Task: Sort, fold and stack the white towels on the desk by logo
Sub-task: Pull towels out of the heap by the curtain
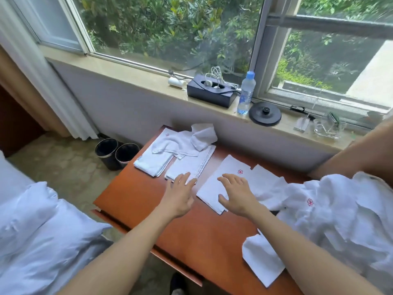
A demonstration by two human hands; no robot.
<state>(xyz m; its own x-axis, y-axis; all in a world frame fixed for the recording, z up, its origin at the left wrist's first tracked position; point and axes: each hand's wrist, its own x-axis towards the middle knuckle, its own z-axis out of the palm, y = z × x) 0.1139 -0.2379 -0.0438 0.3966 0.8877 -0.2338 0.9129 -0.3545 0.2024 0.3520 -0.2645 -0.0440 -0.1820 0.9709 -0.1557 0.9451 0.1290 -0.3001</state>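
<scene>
Fingers of the right hand [237,195] lie spread flat on the logo towel [227,167]; the left hand [179,193], fingers straight, touches the near edge of the plain towel [188,165].

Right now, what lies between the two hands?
Head view: between left hand and right hand, a narrow strip of bare desk, then the left part of the folded logo towel the right hand rests on.

Left hand [180,194]: fingers straight, fingertips at near edge of plain folded towel [188,165]. Right hand [236,194]: fingers spread over logo towel [225,175], folded, red flower visible. Crumpled towel heap [340,213] at right of table [191,231]. Two black bins [116,153] on floor.
</scene>
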